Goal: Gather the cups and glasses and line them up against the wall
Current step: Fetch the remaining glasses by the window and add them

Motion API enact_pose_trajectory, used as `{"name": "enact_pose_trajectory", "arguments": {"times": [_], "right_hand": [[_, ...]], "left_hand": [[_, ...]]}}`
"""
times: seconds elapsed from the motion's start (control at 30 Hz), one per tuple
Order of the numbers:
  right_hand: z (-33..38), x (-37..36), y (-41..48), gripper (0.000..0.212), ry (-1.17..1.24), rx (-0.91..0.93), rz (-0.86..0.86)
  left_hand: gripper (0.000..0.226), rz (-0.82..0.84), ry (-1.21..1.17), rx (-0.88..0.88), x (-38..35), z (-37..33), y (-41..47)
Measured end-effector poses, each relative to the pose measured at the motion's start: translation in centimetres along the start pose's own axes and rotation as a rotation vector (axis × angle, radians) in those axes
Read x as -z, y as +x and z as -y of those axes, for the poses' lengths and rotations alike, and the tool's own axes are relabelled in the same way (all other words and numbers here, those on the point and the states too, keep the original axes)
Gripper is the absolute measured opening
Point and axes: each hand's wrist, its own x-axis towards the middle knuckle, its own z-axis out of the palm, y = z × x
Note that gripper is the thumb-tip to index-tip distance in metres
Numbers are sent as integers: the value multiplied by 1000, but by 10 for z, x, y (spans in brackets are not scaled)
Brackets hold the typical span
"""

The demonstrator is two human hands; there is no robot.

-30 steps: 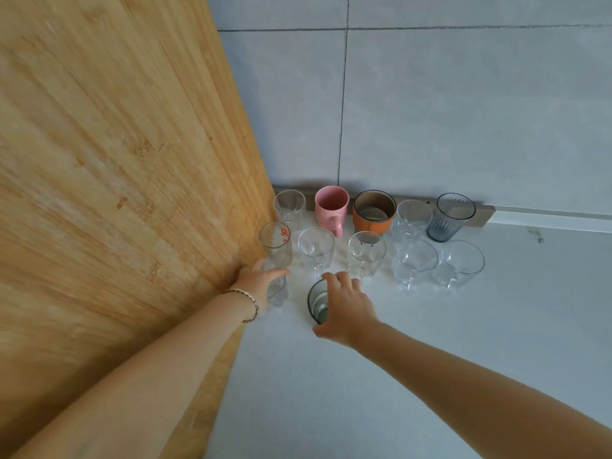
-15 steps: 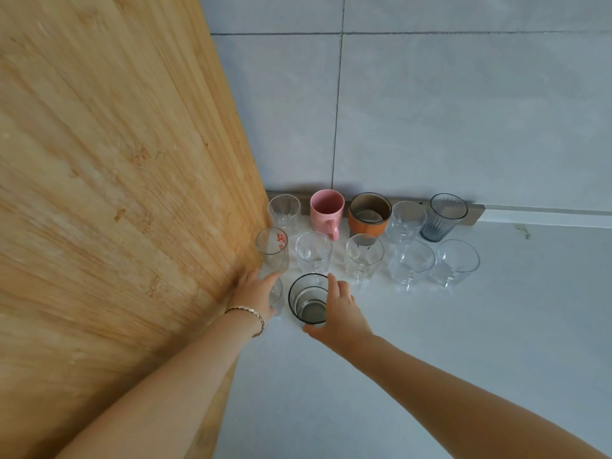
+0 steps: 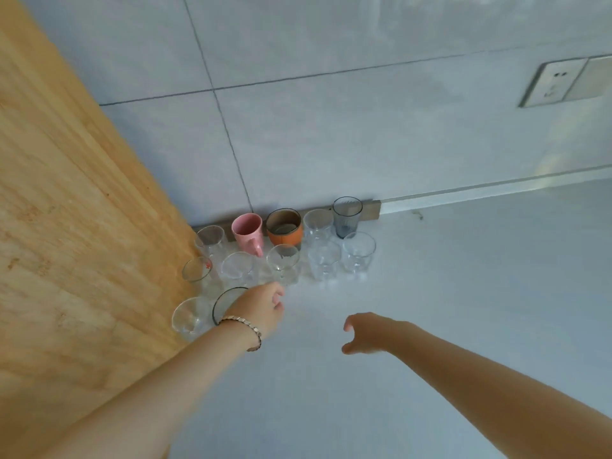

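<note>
Here the dark-rimmed glass (image 3: 222, 301) sits under the empty left hand (image 3: 261, 309); right hand (image 3: 369, 332) loose, apart

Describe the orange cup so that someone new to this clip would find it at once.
Start at the grey tiled wall behind the white counter, where a back row of cups stands along the wall's foot. The squat orange cup with a brown inside is third from the wooden panel, between the pink handled mug and a clear glass.

Bare forearms, no sleeves; 1 thin metal bracelet (image 3: 246, 329) circles the left wrist.
</note>
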Motion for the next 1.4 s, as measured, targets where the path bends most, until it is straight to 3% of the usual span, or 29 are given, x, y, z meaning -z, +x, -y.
{"name": "enact_pose_trajectory", "arguments": {"times": [0.13, 0.47, 0.6, 0.73, 0.83, 1.07, 1.4], "right_hand": [[-117, -1, -64, 54, 87, -152, -67], [-421, -50, -306, 46, 302, -546, -236], [-517, -83, -382, 36, 384, -735, -249], [-582, -111, -449, 23, 522, -892, -309], [-631, -135, -488, 42, 675, -989, -396], [-737, -183, -549, 45, 914, -1247, -481], [-833, -233, -598, 45, 1073, -1427, -572]], "left_hand": [[28, 165, 116, -117, -56, -106, -4], [29, 394, 293, -529, -247, -428, -71], [16, 485, 398, -697, -310, -531, -112], [24, 553, 511, -834, -367, -618, -141], [21, 584, 576, -927, -411, -684, -151], [31, 661, 664, -1165, -508, -843, -187], [27, 803, 789, -1365, -616, -956, -263]]}}
